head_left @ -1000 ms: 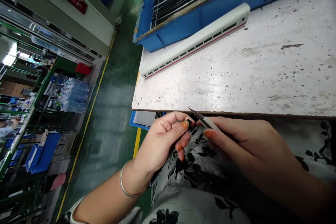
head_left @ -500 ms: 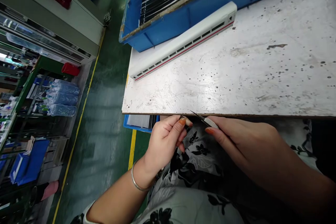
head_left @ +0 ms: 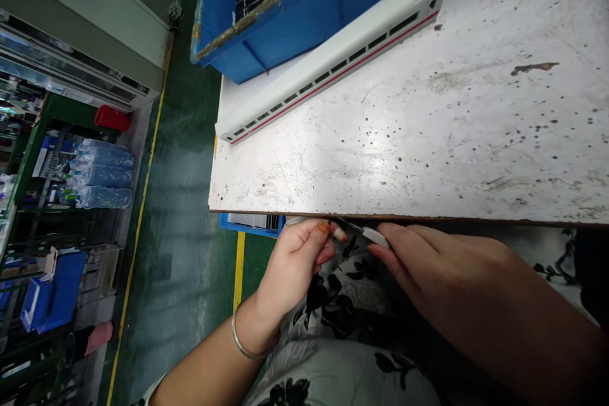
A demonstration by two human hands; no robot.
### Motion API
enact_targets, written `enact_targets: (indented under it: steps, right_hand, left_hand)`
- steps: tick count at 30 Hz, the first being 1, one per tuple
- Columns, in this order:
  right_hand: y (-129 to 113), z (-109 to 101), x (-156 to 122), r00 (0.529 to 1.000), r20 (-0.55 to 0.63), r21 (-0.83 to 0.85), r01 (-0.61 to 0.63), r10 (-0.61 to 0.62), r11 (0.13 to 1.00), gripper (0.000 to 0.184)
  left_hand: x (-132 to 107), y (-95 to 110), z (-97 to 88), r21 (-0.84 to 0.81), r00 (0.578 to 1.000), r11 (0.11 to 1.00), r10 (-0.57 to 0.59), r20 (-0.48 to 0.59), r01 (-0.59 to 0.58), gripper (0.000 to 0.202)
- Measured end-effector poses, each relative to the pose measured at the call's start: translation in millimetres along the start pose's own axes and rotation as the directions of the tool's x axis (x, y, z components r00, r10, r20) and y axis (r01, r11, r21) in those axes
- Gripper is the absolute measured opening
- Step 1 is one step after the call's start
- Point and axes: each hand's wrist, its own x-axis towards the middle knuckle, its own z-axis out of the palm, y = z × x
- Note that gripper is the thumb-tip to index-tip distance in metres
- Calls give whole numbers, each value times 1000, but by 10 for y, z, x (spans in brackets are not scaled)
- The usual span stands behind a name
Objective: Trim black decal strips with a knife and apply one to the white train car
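My left hand [head_left: 295, 260] and my right hand [head_left: 428, 266] meet just below the near edge of the worn white table [head_left: 428, 127], above my lap in flower-print cloth. The right hand's fingers are closed round a small blade tool [head_left: 368, 233] with a pale handle and a thin metal tip pointing left. The left hand pinches something tiny at its thumb and fingertips, right beside that tip; I cannot make it out. A long white toy train car [head_left: 333, 54] with black windows and a red stripe lies slantwise on the table's far left.
A blue bin [head_left: 285, 19] holding dark strips stands behind the train car. A smaller blue tray [head_left: 250, 222] sits under the table's left corner. To the left are a green floor with a yellow line [head_left: 137, 228], shelves, bottled-water packs [head_left: 102, 171].
Both hands have drawn closer to the table's near edge, still pinched together at the blade tip. The view has shifted, so the table and train car fill more of the frame.
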Motion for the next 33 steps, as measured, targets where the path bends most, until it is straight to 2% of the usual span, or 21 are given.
enact_targets:
  steps: [4, 8, 11, 14, 18, 27, 33]
  right_hand:
    - [-7, 17, 16, 997, 70, 7, -17, 16, 1000, 30]
    - [-3, 22, 33, 999, 33, 12, -6, 6, 1000, 27]
    - [-7, 27, 47, 1000, 6, 12, -6, 6, 1000, 23]
    - [-12, 39, 61, 999, 41, 32, 5, -6, 999, 20]
    - [-11, 42, 63, 996, 90, 10, 29, -30, 1000, 15]
    - [-15, 17, 89, 997, 58, -17, 57, -56, 998, 36]
    - [-7, 26, 94, 996, 43, -15, 75, -74, 997, 38]
  left_hand:
    - [-18, -20, -44, -40, 1000, 999, -16, 21, 17, 38]
    - [-53, 10, -49, -83, 999, 997, 1, 50, 3, 38]
    - [-48, 19, -26, -165, 998, 985, -47, 38, 52, 38]
    - [-40, 14, 2, -225, 994, 969, -101, 32, 105, 37]
    - [-38, 5, 18, -256, 993, 960, -114, 19, 115, 37]
    - [-26, -68, 16, -263, 998, 963, -69, -9, 64, 41]
    - [-32, -72, 33, -238, 996, 968, -86, -32, 76, 42]
